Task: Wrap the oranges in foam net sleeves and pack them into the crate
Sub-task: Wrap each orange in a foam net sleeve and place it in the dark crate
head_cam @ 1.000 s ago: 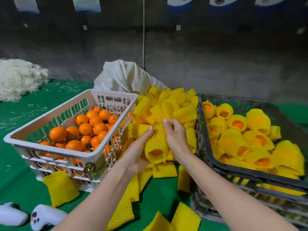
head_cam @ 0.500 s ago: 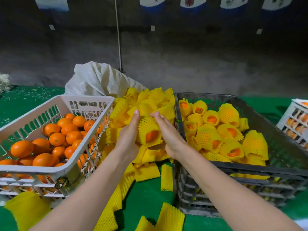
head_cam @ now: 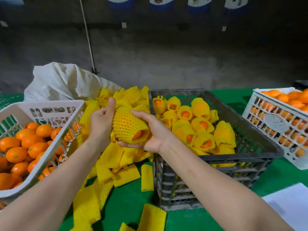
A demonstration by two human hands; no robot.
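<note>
Right hand [head_cam: 155, 135] cups a sleeved orange [head_cam: 128, 125] from beneath, fingers curled round it; left hand [head_cam: 100, 125] presses its side (grip unclear), just left of the dark crate [head_cam: 241, 156]. Foam looks soft and springy; hold the fruit's firm middle.

Your hands are cradling a sleeved orange [head_cam: 128, 125] between them: left hand [head_cam: 101, 120] pressing its side, right hand [head_cam: 155, 132] cupping underneath, just beside the dark crate [head_cam: 250, 130] of wrapped oranges [head_cam: 198, 124].
</note>
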